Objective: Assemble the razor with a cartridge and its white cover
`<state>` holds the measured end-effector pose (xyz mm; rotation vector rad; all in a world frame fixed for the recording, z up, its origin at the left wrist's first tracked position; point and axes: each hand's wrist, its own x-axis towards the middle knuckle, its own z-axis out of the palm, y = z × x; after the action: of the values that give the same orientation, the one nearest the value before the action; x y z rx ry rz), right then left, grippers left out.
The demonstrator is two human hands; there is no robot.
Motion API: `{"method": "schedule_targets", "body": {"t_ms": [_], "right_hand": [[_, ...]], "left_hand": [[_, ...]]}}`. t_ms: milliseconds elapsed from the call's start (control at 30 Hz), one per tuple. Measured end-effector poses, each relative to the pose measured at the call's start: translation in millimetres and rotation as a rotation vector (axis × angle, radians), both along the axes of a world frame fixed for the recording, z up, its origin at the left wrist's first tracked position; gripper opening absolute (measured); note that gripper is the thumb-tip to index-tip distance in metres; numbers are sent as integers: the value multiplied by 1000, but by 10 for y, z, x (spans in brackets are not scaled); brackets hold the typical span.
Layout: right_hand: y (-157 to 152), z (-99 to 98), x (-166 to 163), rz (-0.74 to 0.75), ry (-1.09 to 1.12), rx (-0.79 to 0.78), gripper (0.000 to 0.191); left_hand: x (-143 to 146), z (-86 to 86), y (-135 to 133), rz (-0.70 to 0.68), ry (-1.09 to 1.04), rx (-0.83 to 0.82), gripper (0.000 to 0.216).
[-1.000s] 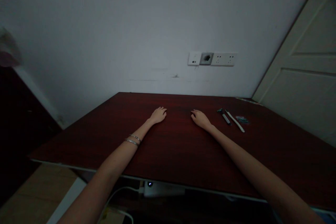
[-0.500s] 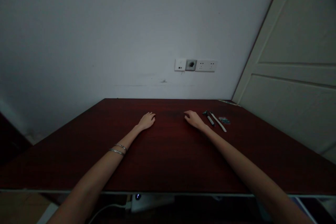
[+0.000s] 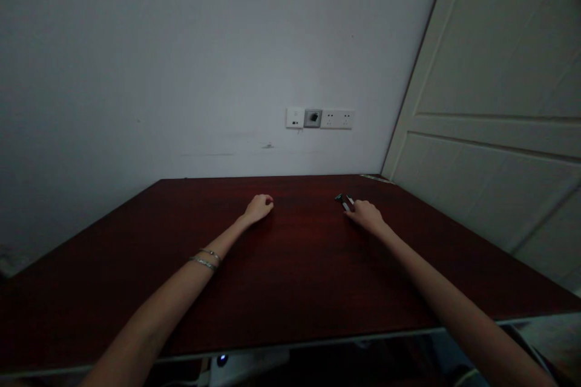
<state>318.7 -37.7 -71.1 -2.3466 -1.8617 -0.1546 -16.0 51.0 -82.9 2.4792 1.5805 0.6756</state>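
Your right hand (image 3: pixel 367 215) is over the razor (image 3: pixel 344 203) and the slim white stick (image 3: pixel 350 200), right of center on the red-brown table (image 3: pixel 290 290). Can't tell if you're gripping either. Razor: dark greenish head, pale handle; any lettering too small to read. Left hand (image 3: pixel 258 208): fingers curled, grip unclear.

No legible text, labels or numbers. Lit display (image 3: pixel 222 360) on the white device (image 3: pixel 256 366) under the table (image 3: pixel 290 290) edge: too small to make out. Wall socket plates (image 3: pixel 336 119): any markings unreadable.
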Motion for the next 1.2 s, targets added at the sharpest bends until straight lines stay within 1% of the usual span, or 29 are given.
{"method": "schedule_targets", "body": {"t_ms": [100,200,333,467,533,633,767,867,933,1067,1200], "right_hand": [[-4,-44,-51,12,-57,-1,39],[16,-58,-72,14,-66,-6,37],[26,-39,-63,61,-73,-17,30],[-10,-1,-108,100,-75,6,30],[-43,17,-180,116,-75,31,31],[-108,48,-356,146,-78,77,34],[-223,129,-672,223,-91,155,34],[-313,214,-899,261,-113,167,32],[-359,261,-1020,283,-130,153,31],[-405,288,-1177,324,-164,142,31],[-416,256,-1289,366,-171,163,30]], "left_hand": [[248,3,-36,-53,-29,-28,29],[430,-5,-80,-102,-58,-52,27],[594,-7,-128,-149,-114,-76,25],[740,35,-180,-179,-205,-106,23],[821,64,-205,-173,-265,-126,21],[948,93,-234,-124,-361,-168,21],[1094,112,-283,-69,-462,-247,33],[1147,145,-334,-62,-509,-279,42],[1145,180,-369,-51,-515,-263,45],[1082,245,-418,-20,-450,-197,38],[1013,277,-433,-17,-392,-237,35]]}}
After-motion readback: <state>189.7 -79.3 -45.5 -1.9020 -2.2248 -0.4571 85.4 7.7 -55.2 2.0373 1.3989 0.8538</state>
